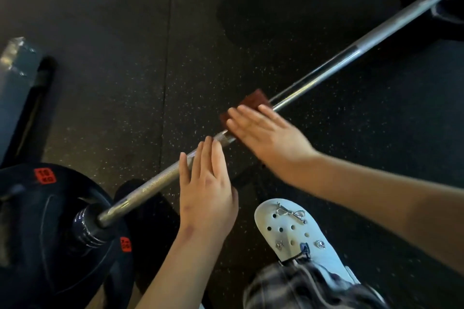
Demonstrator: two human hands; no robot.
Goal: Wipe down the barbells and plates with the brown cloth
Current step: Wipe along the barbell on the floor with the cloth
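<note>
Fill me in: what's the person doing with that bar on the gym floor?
A person is wiping a barbell shaft with a brown cloth. The right hand presses the cloth flat onto the bar near its middle, fingers straight. The left hand lies open across the shaft, closer to the black 10 kg plate loaded on the near end, apparently steadying it. Neither hand touches the plate. A white clog stands beside the bar.
</note>
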